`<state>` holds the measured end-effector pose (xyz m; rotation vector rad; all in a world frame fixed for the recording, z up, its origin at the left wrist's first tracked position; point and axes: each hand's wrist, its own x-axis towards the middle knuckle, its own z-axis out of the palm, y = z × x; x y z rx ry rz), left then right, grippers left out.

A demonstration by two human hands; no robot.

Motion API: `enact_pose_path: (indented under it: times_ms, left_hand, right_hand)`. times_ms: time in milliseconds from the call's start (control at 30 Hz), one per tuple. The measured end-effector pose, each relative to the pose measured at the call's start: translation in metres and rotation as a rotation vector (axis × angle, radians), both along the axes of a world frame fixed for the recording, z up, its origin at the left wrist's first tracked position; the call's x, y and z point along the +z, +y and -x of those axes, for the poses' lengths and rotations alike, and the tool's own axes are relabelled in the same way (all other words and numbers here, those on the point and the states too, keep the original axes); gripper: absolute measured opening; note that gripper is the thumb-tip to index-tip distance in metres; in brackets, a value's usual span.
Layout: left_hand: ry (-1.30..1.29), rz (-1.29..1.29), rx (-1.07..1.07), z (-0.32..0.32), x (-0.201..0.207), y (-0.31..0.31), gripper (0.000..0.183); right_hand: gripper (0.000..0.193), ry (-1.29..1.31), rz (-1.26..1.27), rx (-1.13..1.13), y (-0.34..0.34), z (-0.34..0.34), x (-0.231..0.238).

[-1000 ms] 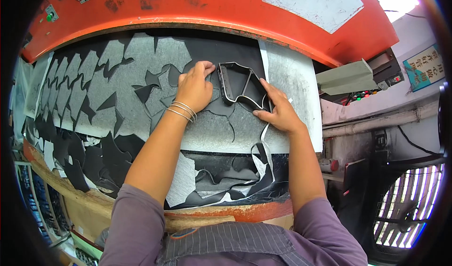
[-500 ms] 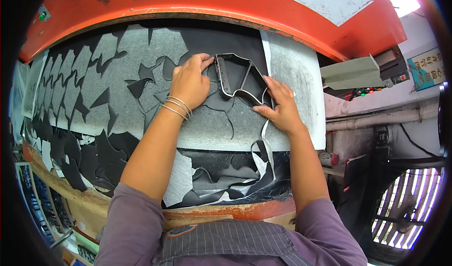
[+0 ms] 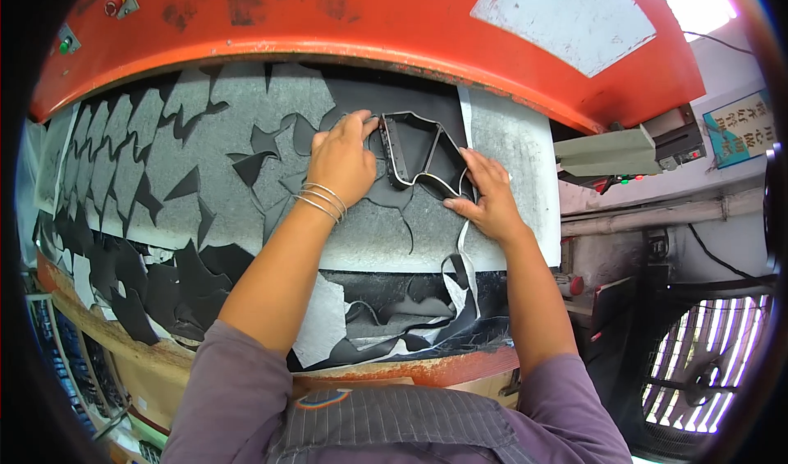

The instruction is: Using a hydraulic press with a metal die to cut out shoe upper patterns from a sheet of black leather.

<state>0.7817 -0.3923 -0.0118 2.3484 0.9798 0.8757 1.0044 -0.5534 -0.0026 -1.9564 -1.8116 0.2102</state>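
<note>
A metal cutting die (image 3: 391,154), an angular open frame with a cross bar, stands on a black sheet (image 3: 369,93) at the far middle of the work surface. My left hand (image 3: 343,162) holds its left wall with the fingertips near the upper corner; two thin bangles circle that wrist. At the die's right end, my right hand (image 3: 487,196) grips it, fingers along the far side and thumb at the near side. Left of the die, thin dark strips and torn pieces of sheet remain around cut-out shapes on a grey-white board (image 3: 345,238).
An orange-red machine beam (image 3: 369,29) spans the far side, with a red knob (image 3: 115,4) and a green button (image 3: 66,45). Dark cut pieces (image 3: 193,283) pile up at the near left. Scraps (image 3: 394,320) lie nearer me. A fan (image 3: 702,374) stands at right.
My view has tilted slightly, so the scene sits lower in the picture. Both hands stay at the die, which keeps about the same place on the sheet.
</note>
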Motion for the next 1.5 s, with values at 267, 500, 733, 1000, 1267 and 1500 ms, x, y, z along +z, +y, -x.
enact_pose_path:
  times_ms: [267,500,733,1000,1267,1500]
  left_hand:
    - [-0.367,0.404,-0.048,0.080,0.021,0.001,0.042]
    - [-0.648,0.006,0.693,0.303,0.052,0.206,0.044]
    - [-0.097,-0.283,0.714,0.507,0.151,0.306,0.053]
    - [0.155,-0.032,0.272,0.367,0.142,0.070,0.019]
    - [0.181,0.139,-0.207,0.248,0.085,-0.156,0.016]
    - [0.191,0.169,-0.106,0.233,0.068,-0.162,0.011]
  right_hand:
    - [0.081,-0.088,-0.255,-0.161,-0.032,0.039,0.030]
    - [0.057,0.225,-0.343,-0.024,0.076,0.160,0.084]
    - [0.031,0.200,-0.527,-0.059,0.189,0.239,0.200]
    - [0.036,0.231,0.071,0.263,0.053,0.229,0.124]
    - [0.036,0.049,0.157,0.343,-0.094,0.252,0.062]
    - [0.029,0.045,0.095,0.220,-0.099,0.250,0.046]
